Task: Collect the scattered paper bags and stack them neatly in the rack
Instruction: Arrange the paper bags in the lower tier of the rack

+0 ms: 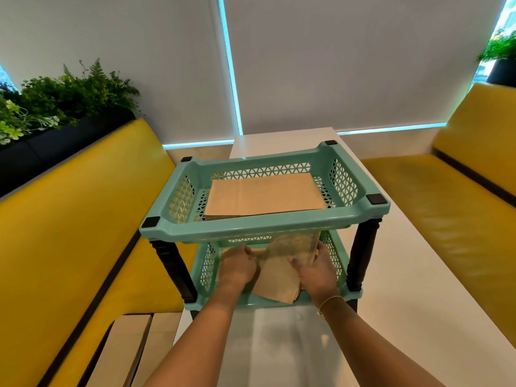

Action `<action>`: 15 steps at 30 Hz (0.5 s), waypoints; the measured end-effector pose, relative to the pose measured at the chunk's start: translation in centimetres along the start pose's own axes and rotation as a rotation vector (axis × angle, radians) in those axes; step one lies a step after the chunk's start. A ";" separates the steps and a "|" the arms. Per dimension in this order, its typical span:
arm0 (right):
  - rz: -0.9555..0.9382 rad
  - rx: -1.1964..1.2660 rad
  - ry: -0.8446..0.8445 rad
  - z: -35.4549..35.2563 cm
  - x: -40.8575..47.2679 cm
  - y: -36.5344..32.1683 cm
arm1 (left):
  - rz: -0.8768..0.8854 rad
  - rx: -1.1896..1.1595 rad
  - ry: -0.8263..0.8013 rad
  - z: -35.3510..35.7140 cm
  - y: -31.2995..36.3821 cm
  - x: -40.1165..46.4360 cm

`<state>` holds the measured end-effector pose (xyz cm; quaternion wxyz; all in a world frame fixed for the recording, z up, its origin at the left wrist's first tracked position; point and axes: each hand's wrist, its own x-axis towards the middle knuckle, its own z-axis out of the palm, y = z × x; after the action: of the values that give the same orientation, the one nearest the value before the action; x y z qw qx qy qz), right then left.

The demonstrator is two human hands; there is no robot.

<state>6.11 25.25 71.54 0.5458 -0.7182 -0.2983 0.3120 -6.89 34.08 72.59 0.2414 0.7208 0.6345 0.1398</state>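
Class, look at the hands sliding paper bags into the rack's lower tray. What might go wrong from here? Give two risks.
1. The bags in the lower tray lie skewed and stick out over its front edge, so they may settle crooked or slip out.
2. The left hand and right hand work under the upper tray; lifting could knock it and shift the stack there.
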 end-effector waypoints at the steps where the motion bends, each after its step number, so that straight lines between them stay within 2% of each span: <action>1: 0.002 -0.002 0.000 0.0 0.1 0.1 | 0.021 0.072 -0.022 -0.2 -0.2 0.5; 5: -0.008 0.009 -0.001 0.3 0.3 0.4 | 0.056 0.167 -0.253 -0.6 -1.1 2.6; 7: -0.017 0.004 0.007 0.3 0.4 0.4 | 0.091 0.260 -0.316 -0.7 -1.1 3.3; 10: -0.030 -0.005 0.009 0.2 0.4 0.4 | 0.128 0.354 -0.288 -0.7 -0.9 3.9; 15: -0.050 0.010 0.013 0.1 0.2 0.3 | 0.090 0.374 -0.220 -0.7 -0.8 4.0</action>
<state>6.18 25.46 71.24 0.5590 -0.7099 -0.3108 0.2951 -7.33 38.16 72.29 0.1648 0.7916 0.5864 -0.0492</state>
